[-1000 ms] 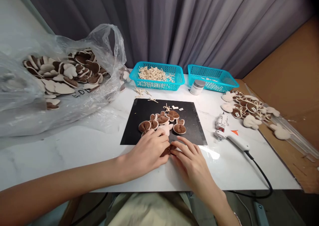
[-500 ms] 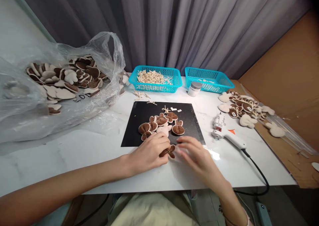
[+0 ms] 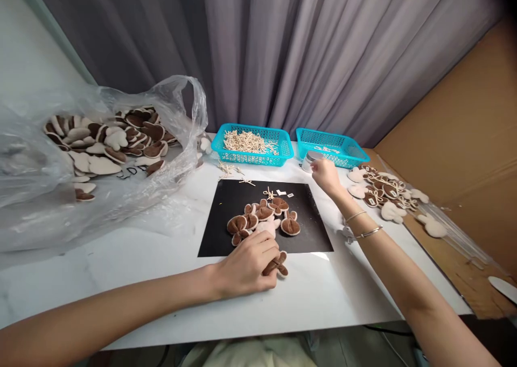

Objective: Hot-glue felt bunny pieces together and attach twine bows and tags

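Grasping a brown eared plush piece [image 3: 277, 264] in the head view, the left hand [image 3: 252, 263] is holding it by the near edge of a black mat [image 3: 311, 237]. Similar brown pieces [image 3: 290, 227] are lying just beyond this grip. Well beyond it, rightward, the right hand [image 3: 325, 175] is overlapping a lidded jar [image 3: 314, 156]; whether those fingers are gripping anything, I cannot tell.

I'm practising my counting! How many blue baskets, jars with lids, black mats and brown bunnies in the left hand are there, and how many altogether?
Blue baskets: 2
Lidded jar: 1
Black mat: 1
Brown bunny in the left hand: 1
Total: 5
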Action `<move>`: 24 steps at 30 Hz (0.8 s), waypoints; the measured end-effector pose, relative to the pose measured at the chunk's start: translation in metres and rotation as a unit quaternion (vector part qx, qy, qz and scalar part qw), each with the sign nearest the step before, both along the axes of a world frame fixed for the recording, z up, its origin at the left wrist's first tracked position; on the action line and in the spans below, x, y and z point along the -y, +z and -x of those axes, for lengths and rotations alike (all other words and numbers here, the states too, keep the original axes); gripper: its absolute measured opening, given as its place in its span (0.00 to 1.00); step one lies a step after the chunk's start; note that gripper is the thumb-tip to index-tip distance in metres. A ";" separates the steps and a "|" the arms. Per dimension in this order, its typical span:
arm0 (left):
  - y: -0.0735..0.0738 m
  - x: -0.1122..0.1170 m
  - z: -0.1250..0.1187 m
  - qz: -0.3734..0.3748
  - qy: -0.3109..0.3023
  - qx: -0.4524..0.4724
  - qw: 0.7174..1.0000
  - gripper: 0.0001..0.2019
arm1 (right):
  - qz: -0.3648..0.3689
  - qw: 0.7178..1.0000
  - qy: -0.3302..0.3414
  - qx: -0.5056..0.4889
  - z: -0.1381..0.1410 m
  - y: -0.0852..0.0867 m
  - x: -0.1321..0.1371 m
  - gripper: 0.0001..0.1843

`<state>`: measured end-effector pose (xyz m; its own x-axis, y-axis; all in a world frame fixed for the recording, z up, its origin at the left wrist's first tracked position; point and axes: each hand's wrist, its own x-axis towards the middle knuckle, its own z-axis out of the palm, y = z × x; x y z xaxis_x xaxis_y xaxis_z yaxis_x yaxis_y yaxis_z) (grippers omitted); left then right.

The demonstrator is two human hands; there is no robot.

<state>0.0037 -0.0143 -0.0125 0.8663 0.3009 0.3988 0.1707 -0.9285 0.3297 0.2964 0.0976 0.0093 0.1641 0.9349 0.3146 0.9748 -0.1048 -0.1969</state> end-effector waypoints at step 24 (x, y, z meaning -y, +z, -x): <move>-0.007 0.001 0.002 -0.028 -0.015 0.011 0.999 0.05 | -0.245 0.893 -0.153 -0.345 -0.037 0.009 -0.071 0.12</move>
<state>0.0019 -0.0155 -0.0195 0.8652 0.2512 0.4339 0.1354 -0.9503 0.2802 0.3337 0.1691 0.0179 0.7010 0.5914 0.3987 0.5443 -0.0823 -0.8349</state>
